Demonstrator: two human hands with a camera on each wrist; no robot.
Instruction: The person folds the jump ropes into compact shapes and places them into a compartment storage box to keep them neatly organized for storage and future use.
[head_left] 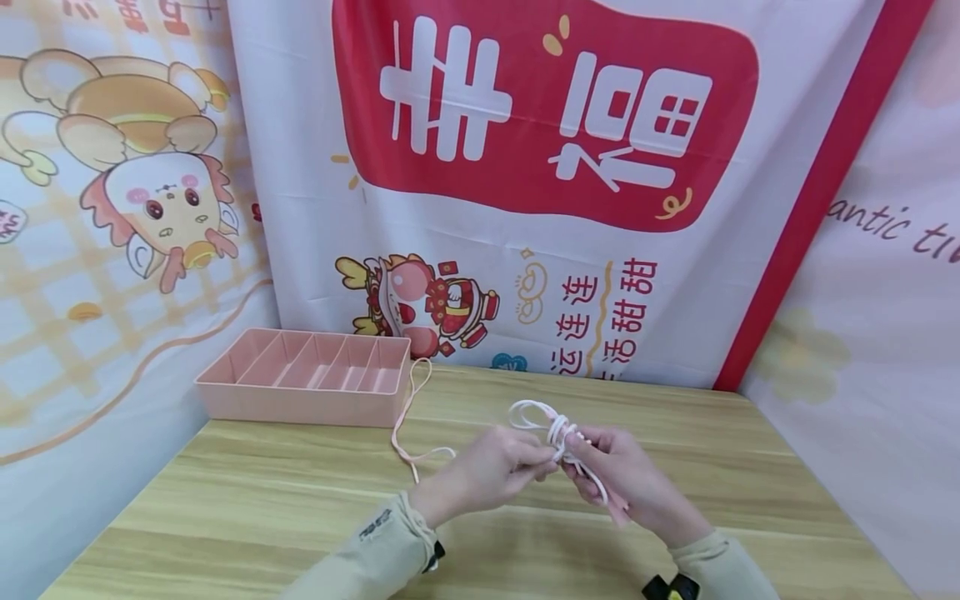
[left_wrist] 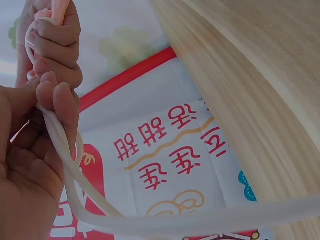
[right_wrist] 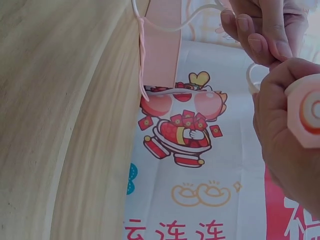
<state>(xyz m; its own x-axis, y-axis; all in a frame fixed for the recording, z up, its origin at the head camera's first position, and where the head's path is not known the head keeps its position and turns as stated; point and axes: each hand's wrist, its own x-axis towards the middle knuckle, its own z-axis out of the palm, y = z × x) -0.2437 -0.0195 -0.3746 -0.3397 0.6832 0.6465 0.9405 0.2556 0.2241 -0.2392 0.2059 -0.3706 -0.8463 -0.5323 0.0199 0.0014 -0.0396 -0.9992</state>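
Observation:
A bundle of looped white cord (head_left: 561, 431) is held over the table by both hands. My right hand (head_left: 626, 479) grips the wound coils together with a pink handle-like piece (right_wrist: 306, 111), whose angular end carries an orange ring. Just left of it, my left hand (head_left: 491, 467) pinches the white cord (left_wrist: 75, 172) between thumb and fingers, its fingertips right at the right hand. A loose loop stands up above the coils. From the left hand the cord runs toward a slack pink-and-white length (head_left: 401, 429) lying on the table.
A pink divided tray (head_left: 300, 404) with several compartments stands at the back left, the slack cord beside its right end. Printed cloth walls (head_left: 480, 225) enclose the wood-grain table (head_left: 247, 500) at the back and both sides.

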